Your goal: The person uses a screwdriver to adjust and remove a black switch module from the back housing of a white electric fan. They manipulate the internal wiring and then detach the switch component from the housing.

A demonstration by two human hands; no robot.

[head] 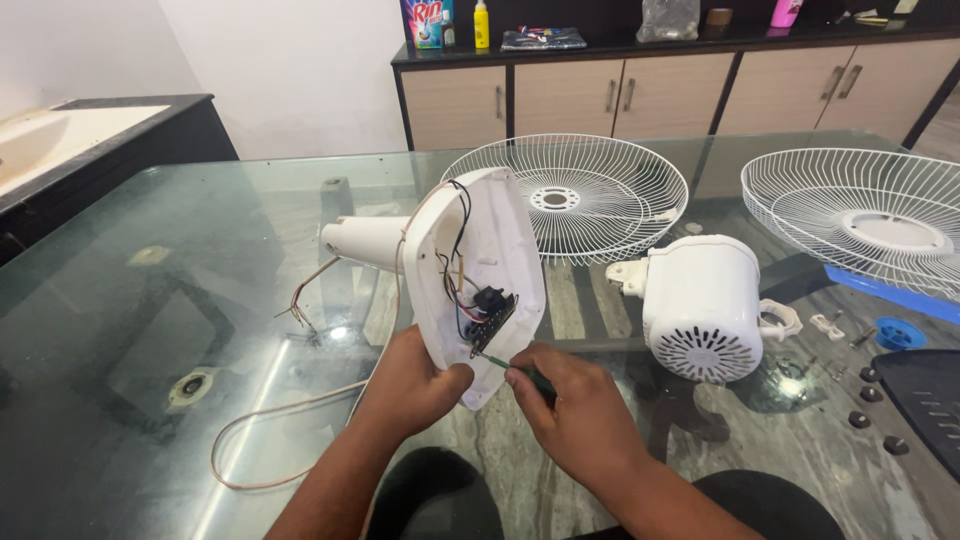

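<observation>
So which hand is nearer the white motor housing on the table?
Right. The right hand sits just left of the motor housing, holding a screwdriver; the left hand is farther left, gripping the fan base.

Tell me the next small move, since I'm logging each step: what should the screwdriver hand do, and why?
Probably turn the screwdriver: its tip sits at the circuit board in the fan base, which the left hand steadies while the right hand grips the handle.

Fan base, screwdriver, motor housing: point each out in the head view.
fan base (500, 235), head view, on the white inner face above the wiring.
screwdriver (492, 359), head view, on the thin metal shaft near the tip.
motor housing (700, 290), head view, on the white side wall.
</observation>
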